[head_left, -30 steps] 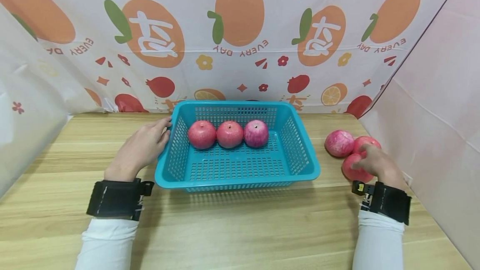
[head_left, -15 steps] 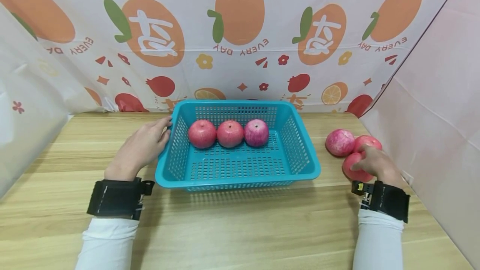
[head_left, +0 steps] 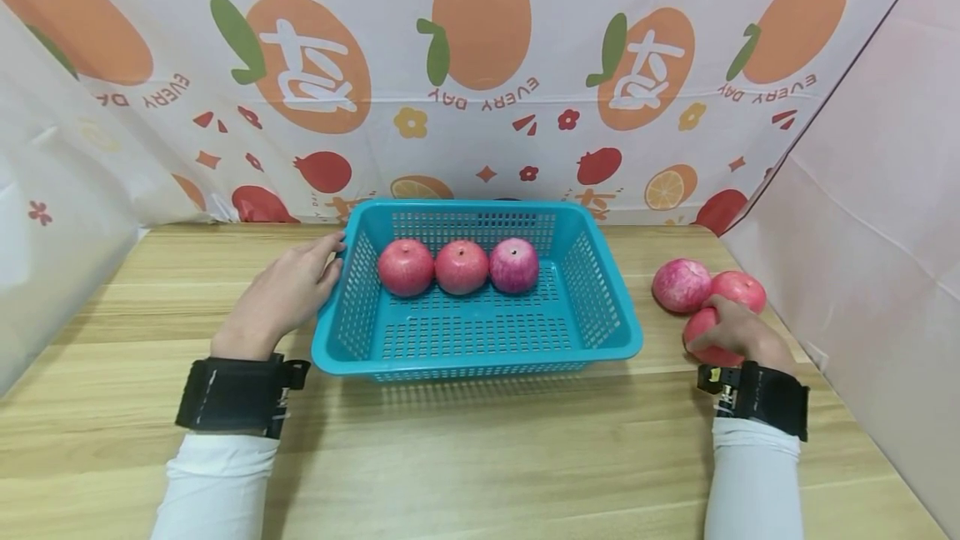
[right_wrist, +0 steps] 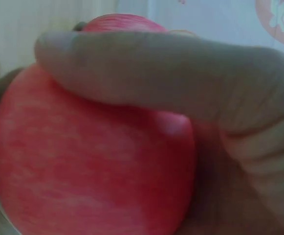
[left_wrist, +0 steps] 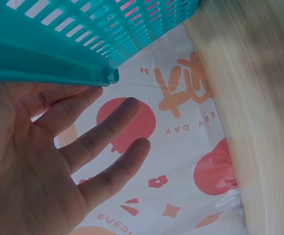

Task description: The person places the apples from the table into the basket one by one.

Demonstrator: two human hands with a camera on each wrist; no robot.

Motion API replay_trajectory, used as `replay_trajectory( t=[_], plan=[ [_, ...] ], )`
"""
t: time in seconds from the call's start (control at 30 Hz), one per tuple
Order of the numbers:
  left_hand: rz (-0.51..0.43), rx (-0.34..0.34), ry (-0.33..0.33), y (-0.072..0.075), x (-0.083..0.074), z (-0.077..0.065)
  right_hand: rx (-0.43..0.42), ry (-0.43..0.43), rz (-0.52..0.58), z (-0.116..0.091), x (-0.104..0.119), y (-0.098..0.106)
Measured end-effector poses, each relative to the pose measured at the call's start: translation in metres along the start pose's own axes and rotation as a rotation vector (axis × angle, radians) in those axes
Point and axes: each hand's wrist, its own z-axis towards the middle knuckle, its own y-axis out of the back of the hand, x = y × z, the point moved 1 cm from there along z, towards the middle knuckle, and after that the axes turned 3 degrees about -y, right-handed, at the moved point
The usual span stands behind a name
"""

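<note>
My right hand (head_left: 744, 333) grips the nearest red apple (head_left: 699, 327) of a cluster of three at the right of the table. In the right wrist view the thumb lies across that apple's upper side. Just behind it are another red apple (head_left: 741, 288) and a purplish-pink, whitish-streaked round fruit (head_left: 681, 285). My left hand (head_left: 288, 294) touches the left rim of a turquoise perforated basket (head_left: 480, 365); in the left wrist view its fingers (left_wrist: 107, 125) are spread and fairly straight, some right at the rim. Inside the basket stand two red apples (head_left: 406, 268) and a purple fruit (head_left: 513, 265) in a row.
The light wooden table (head_left: 480, 457) carries everything. A fruit-printed white sheet (head_left: 480, 140) hangs along its back edge, and a plain pale sheet (head_left: 885, 215) borders the right side. The basket stands between the two hands.
My right hand has shifted slightly left and toward me, its fingers now closed round the nearest apple. My left hand and the basket stay in place.
</note>
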Motion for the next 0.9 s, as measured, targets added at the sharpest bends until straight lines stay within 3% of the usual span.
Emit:
replay_trajectory(
  t=[0.53,0.9],
  plan=[
    [0.006,0.006,-0.004,0.0004,-0.0004,0.0006,0.050,-0.076,0.023,0.0020,-0.0021,-0.0034],
    [0.007,0.014,0.005,0.0010,0.0001,-0.0004,0.020,-0.027,-0.014,-0.0071,0.0017,0.0035]
  ],
)
